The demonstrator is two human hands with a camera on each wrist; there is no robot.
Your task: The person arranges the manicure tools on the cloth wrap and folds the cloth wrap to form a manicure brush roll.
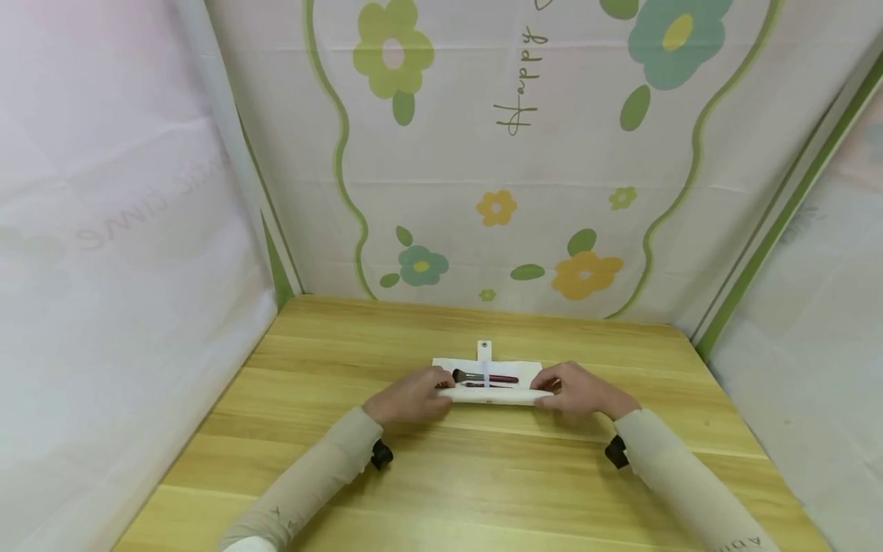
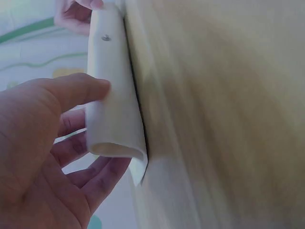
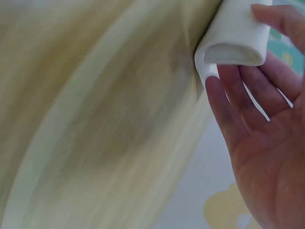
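A white brush roll (image 1: 531, 370) lies on the wooden table, its near edge folded over into a flat tube. My left hand (image 1: 414, 395) grips the left end of that tube, thumb on the outside and fingers beneath, as the left wrist view shows. At the other end, my right hand (image 1: 579, 389) holds the tube (image 3: 233, 36) the same way. A makeup brush (image 1: 500, 378) with a dark red handle lies across the uncovered part, and a second one is mostly hidden by the fold. A metal snap (image 2: 105, 37) shows on the tube's outside.
From the roll's far side sticks out a strap tab (image 1: 484, 346) with a snap. The wooden table (image 1: 483, 483) ends at a flower-printed curtain (image 1: 441, 153) behind, with pale curtains on both sides. A dark device is worn at each wrist.
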